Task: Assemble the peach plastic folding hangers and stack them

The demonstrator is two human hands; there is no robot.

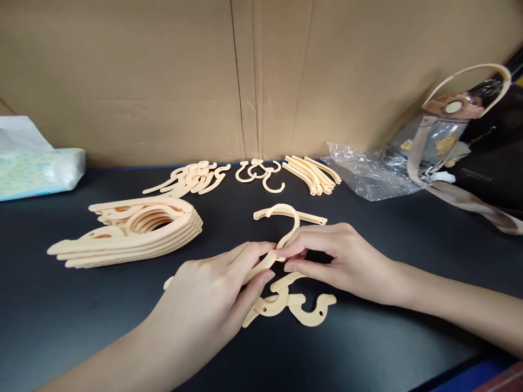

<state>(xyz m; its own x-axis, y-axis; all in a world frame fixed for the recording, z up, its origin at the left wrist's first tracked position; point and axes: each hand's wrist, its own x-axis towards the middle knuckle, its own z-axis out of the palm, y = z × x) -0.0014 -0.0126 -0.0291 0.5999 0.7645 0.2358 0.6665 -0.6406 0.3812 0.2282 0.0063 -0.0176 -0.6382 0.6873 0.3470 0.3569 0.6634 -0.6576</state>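
Near the middle of the black table [392, 234], my left hand [212, 288] pinches a cream plastic arm piece [261, 267], whose far end shows beyond the wrist. My right hand [327, 253] is closed on the base of a cream hook [292, 218], touching the arm piece's end. The fingertips hide the joint. Just beyond the hook lies a thin straight strip [310, 218]. Curved flat pieces [312, 316] rest on the table below my hands.
A stack of folded hangers [163, 234] lies left. Behind are curved arms [192, 177], loose hooks [273, 182] and strips [312, 174]. Clear plastic [371, 171] and a strapped bottle [443, 136] are right; a tissue pack [41, 171] is far left. Cardboard [163, 76] stands behind.
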